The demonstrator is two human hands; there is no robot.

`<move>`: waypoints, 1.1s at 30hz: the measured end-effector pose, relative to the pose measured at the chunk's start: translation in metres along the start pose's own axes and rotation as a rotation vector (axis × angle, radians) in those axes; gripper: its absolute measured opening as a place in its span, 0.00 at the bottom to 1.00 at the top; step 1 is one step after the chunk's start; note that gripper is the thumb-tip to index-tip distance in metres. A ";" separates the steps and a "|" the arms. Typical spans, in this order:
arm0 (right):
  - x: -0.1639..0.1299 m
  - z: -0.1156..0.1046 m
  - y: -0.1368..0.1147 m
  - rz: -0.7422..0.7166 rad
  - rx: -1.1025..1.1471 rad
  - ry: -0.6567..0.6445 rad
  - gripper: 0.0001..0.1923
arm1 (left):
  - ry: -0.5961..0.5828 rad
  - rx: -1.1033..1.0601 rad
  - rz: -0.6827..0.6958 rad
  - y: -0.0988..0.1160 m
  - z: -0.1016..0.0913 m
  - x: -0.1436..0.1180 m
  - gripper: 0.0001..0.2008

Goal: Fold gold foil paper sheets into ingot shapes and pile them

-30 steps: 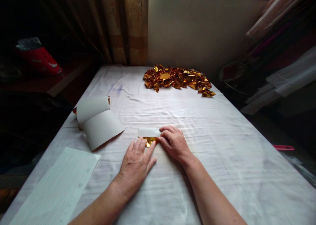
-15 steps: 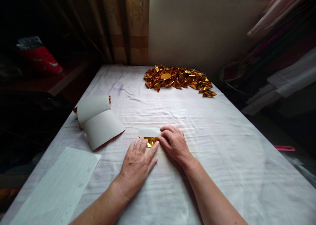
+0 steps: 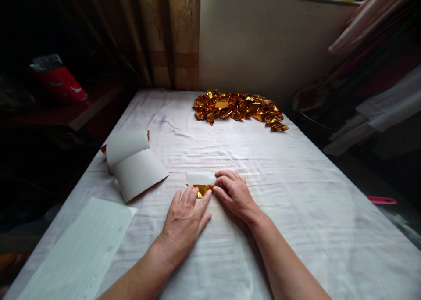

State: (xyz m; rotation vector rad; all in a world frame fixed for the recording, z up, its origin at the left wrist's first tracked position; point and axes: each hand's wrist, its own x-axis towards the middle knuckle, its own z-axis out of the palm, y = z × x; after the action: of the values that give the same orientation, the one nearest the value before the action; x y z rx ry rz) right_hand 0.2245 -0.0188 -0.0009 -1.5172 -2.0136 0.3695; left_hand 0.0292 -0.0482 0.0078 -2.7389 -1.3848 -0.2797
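Note:
In the head view, a small sheet of gold foil paper (image 3: 200, 178) lies on the cloth in front of me. Its white back shows along the far half, and a shiny gold flap is folded over on the near side. My left hand (image 3: 184, 214) is spread out, its fingertips flat on the gold flap. At the sheet's right end, my right hand (image 3: 235, 196) has its fingers curled, with the thumb and fingers closed on the edge. The exact pinch is partly hidden by the fingers.
A stack of white-backed foil sheets (image 3: 141, 173) lies curled at the left, beyond a lined sheet of paper (image 3: 79, 247). Folded gold foil pieces (image 3: 238, 107) are heaped at the table's far edge. A red container (image 3: 62, 83) stands on the side shelf; clothes (image 3: 384, 102) hang at right.
The view has tilted slightly, shifting everything a little down and right. Both hands stay on the foil paper; its gold flap looks slightly more creased near the right end.

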 end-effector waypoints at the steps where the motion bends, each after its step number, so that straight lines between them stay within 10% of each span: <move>1: 0.000 -0.001 0.001 -0.010 0.013 -0.012 0.05 | -0.002 0.000 -0.001 0.000 -0.001 0.000 0.26; 33: 0.000 0.012 -0.011 0.118 -0.043 0.087 0.01 | 0.007 -0.019 -0.022 0.002 0.000 0.002 0.23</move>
State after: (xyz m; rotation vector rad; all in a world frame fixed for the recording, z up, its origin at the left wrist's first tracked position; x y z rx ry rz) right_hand 0.2087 -0.0210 -0.0047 -1.6551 -1.8808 0.3034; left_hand 0.0317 -0.0478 0.0079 -2.7365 -1.4181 -0.3048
